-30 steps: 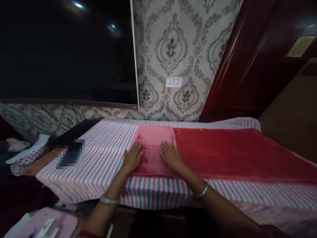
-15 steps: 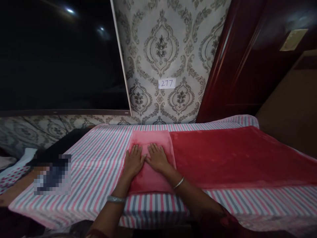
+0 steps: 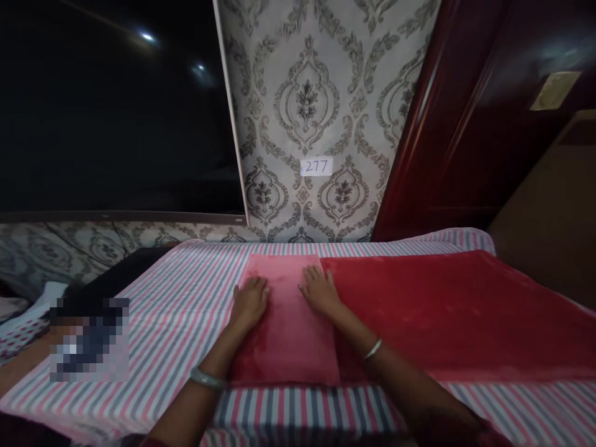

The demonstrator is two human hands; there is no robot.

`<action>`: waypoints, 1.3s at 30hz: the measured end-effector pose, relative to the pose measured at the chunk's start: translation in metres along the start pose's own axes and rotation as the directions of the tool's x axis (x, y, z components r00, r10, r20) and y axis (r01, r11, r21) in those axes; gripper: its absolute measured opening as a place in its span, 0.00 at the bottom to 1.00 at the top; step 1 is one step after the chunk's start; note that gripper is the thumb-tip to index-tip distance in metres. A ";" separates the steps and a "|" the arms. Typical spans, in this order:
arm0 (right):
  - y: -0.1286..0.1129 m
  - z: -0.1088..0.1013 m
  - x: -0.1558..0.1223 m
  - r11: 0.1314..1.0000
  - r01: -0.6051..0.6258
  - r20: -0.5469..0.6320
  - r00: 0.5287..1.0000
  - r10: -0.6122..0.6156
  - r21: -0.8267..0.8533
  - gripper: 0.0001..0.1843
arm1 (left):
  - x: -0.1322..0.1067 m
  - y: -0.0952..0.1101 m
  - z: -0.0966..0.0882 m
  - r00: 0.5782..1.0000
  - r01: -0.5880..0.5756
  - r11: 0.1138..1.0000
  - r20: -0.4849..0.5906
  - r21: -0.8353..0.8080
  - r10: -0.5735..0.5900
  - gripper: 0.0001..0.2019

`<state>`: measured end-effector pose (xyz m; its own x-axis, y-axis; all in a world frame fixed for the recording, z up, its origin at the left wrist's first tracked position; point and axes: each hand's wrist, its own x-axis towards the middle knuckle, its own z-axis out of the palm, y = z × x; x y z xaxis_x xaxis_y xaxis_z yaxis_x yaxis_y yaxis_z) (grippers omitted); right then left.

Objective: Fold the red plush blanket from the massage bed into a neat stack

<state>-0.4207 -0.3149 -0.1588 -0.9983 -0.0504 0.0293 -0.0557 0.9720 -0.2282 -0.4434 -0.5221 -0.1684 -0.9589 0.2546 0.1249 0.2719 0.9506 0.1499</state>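
Note:
A long red plush cloth [image 3: 447, 310] lies spread over the striped sheet. Its left end is folded over to the right, showing a paler pink underside [image 3: 293, 329] as a flat panel. My left hand [image 3: 250, 303] rests palm down at the fold on the panel's left side, fingers fairly close but not gripping. On the panel's right border lies my right hand [image 3: 321, 292], open, with its fingers spread toward the wall. The parts of the cloth beneath both palms are hidden.
The sheet with pink, white and grey stripes [image 3: 172, 329] covers the table. Behind it stand a patterned wall with a paper marked 277 [image 3: 316, 166] and a large dark television [image 3: 116, 124]. At right is a dark red wooden door [image 3: 447, 136]. A blurred patch hides something at left.
My hands have moved apart: the right slid rightward to the panel's border, while the left stays near the fold. The pink panel looks smoother and its right border straighter. The view has shifted slightly.

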 end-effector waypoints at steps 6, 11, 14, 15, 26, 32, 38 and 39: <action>-0.039 -0.001 0.067 0.989 0.136 -0.077 0.988 -0.132 0.054 0.30 | 0.075 0.006 -0.013 1.000 0.031 0.999 0.002 0.030 -0.031 0.26; -0.020 0.026 0.092 0.995 0.082 -0.059 0.995 -0.079 0.050 0.30 | 0.094 -0.004 0.026 0.999 -0.036 0.985 0.027 0.170 0.031 0.27; 0.005 0.037 0.094 0.999 -0.009 -0.064 0.998 0.011 0.041 0.37 | 0.092 -0.008 0.039 0.998 -0.060 0.981 0.000 0.187 0.061 0.27; 0.013 0.038 0.094 0.999 -0.039 -0.061 0.997 0.041 0.037 0.38 | 0.092 -0.008 0.040 0.998 -0.063 0.981 0.002 0.183 0.064 0.27; 0.049 0.028 0.085 0.984 -0.167 0.035 0.986 0.165 0.062 0.39 | 0.093 -0.004 0.034 0.998 -0.061 0.992 0.017 0.114 0.059 0.28; 0.042 0.004 0.044 0.982 -0.177 0.056 0.983 0.174 0.063 0.38 | 0.095 -0.004 0.013 0.993 -0.013 1.000 0.119 -0.018 0.015 0.29; -0.030 0.015 -0.032 0.992 0.117 -0.047 0.992 -0.115 0.044 0.38 | 0.020 -0.003 -0.015 0.993 -0.116 0.993 -0.041 -0.038 0.114 0.28; -0.044 0.021 -0.044 0.983 0.174 -0.043 0.984 -0.172 0.054 0.38 | 0.000 -0.004 -0.014 0.990 -0.139 0.990 -0.035 -0.028 0.138 0.28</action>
<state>-0.3746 -0.3599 -0.1704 -0.9722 -0.2064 0.1102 -0.2293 0.9346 -0.2720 -0.4428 -0.5283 -0.1553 -0.9086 0.3773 0.1791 0.4051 0.9004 0.1587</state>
